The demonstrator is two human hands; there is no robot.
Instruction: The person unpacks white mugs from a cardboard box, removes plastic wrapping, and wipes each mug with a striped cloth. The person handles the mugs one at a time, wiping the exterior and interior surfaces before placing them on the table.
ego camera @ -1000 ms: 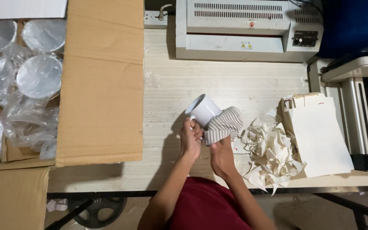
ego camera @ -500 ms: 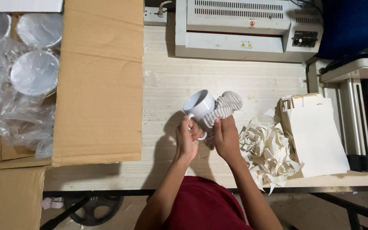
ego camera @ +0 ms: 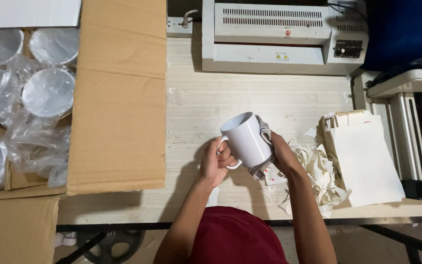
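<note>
So the plain white ceramic mug (ego camera: 245, 139) is up off the table, held between both hands just above the pale wooden tabletop (ego camera: 289, 100). The left hand (ego camera: 216, 164) has its fingers hooked through the handle and curled closed on it. The right hand (ego camera: 282, 154) is cupped around the far side of the mug, pressing a grey striped cloth (ego camera: 264, 146) against the wall, so it's closed on the cloth and mug together.

Handling-wise, I'd guess it's a stiff, glazed, fairly weighty thing: slippery when bare and it'll chip if it knocks the table. The handle is the obvious grab point, and the cloth gives the other palm some grip on the slick side.

Containers: well off to the left of the left hand there's a big open brown cardboard box (ego camera: 118, 98) with more round white mugs, each in a clear plastic bag (ego camera: 47, 90), sitting mouth-up. Just right of the right hand is a heap of cream paper scraps (ego camera: 318, 171) and a stack of flat cream paper bags (ego camera: 362, 156). Past the hands, at the far table edge, sits a grey laminator-type machine (ego camera: 274, 39).
</note>
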